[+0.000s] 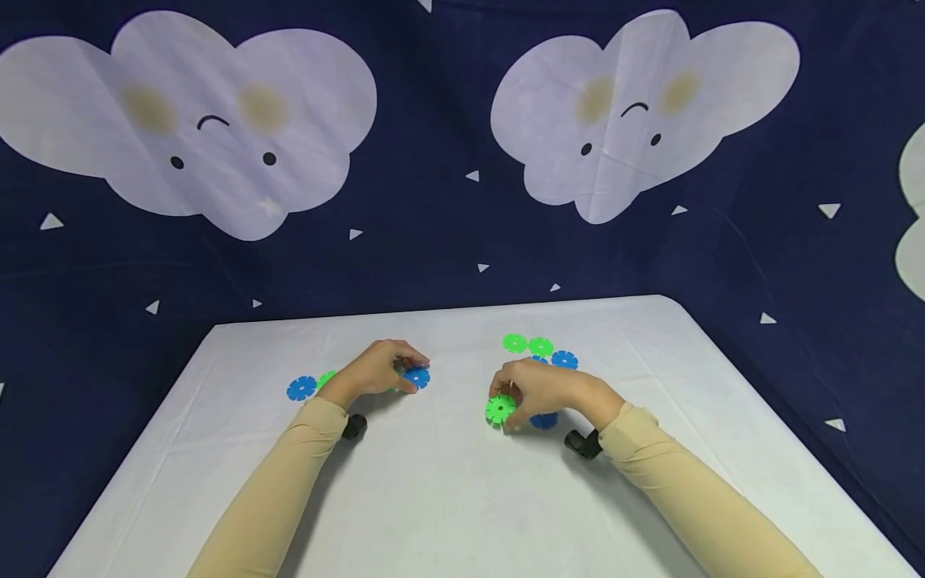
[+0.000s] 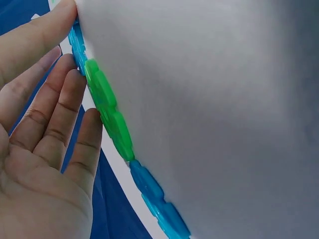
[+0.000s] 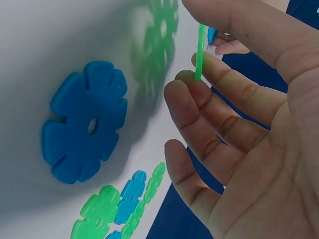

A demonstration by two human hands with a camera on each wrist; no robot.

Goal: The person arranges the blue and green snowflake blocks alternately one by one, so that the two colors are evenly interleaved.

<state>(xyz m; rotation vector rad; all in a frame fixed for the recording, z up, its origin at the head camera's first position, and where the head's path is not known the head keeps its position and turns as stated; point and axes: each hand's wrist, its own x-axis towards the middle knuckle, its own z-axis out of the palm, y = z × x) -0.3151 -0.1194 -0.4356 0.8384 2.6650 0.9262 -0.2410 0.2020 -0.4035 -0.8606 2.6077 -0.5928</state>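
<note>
Where the left-hand row begins, a blue disc [image 1: 301, 388] lies flat on the white table [image 1: 433, 498], just beside a green disc [image 1: 326, 378] partly hidden by the wrist. The left arm reaches forward and inward; the left hand [image 1: 379, 367] is partly closed, thumb and curved fingers holding opposite edges of the end disc [image 1: 417, 378], blue, at the row's inner end. To the right, a raised disc [image 1: 500, 409], green, is pinched between thumb and fingertips of the right hand [image 1: 535, 389], whose remaining fingers are loosely bent. Beneath that hand lies a flat blue piece [image 3: 87, 122]. Farther back lie green pieces [image 1: 515, 343] and another blue one.
</note>
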